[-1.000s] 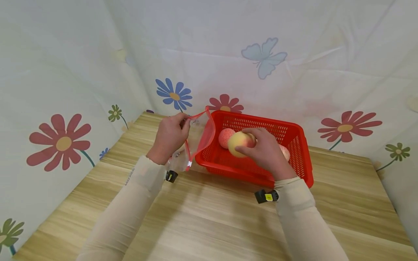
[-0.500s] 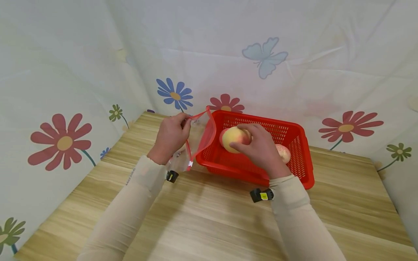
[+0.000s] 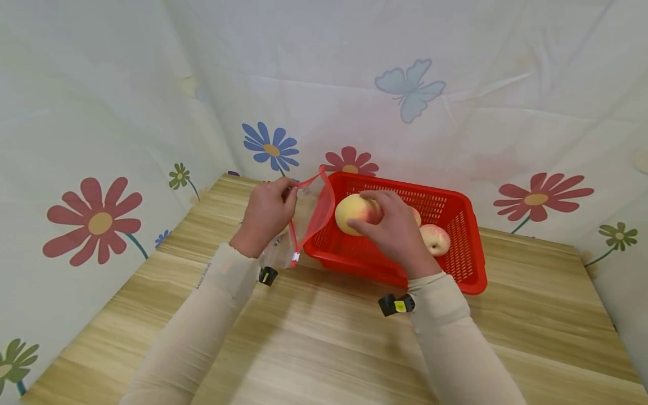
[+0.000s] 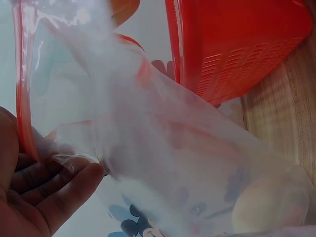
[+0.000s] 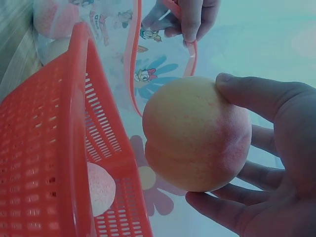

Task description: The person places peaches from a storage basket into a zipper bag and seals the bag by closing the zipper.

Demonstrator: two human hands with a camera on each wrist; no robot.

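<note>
My left hand pinches the rim of a clear zip bag with red edging, whose mouth gapes toward the right. Through the film in the right wrist view, peaches show low in the bag. My right hand grips a yellow peach with a red blush, thumb on one side and fingers on the other. This peach is over the left part of a red plastic basket, close to the bag's mouth. A pinkish peach lies in the basket, and another is mostly hidden behind my right hand.
The basket stands on a wood-grain table, near a pale curtain printed with flowers and a butterfly. Its left rim lies right beside the bag. Curtain also closes off the left and right sides.
My right hand has carried the yellow peach leftward across the basket toward the bag's mouth, uncovering more of the peach at the right. My left hand and the bag have hardly moved.
</note>
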